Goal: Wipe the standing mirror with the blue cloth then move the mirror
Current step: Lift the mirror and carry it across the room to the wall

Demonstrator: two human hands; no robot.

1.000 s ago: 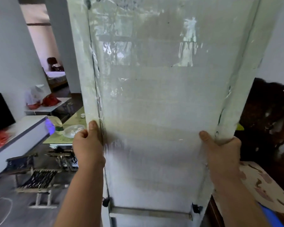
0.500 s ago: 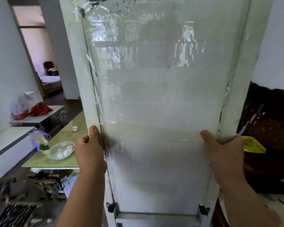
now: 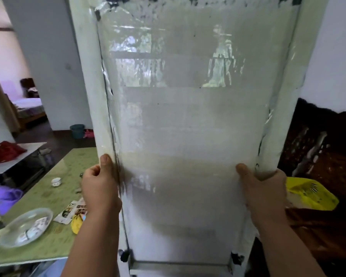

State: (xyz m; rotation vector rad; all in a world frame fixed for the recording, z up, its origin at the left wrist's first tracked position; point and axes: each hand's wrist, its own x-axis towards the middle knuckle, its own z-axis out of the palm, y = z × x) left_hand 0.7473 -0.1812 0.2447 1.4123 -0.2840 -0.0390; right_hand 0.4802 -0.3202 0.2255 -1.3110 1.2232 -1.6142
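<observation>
The standing mirror [image 3: 188, 120] fills the middle of the view, tall and white-framed, its back side with a glossy film facing me. My left hand [image 3: 100, 186] grips its left frame edge, thumb up along the rail. Around the right frame edge my right hand [image 3: 266, 190] is closed, thumb on the panel. Two black knobs sit at the lower corners above a metal crossbar. The blue cloth is not in view.
A green table [image 3: 54, 188] at lower left holds a clear dish [image 3: 26, 226], a small cup [image 3: 56, 181] and packets. A dark carved wooden seat [image 3: 324, 156] with a yellow bag [image 3: 312, 192] stands at right. A doorway and a teal bucket [image 3: 77, 130] lie beyond at left.
With both hands keeping the same grip, the mirror and I have moved toward the green table, which now sits nearer at lower left. The blue thing at lower right has left the view.
</observation>
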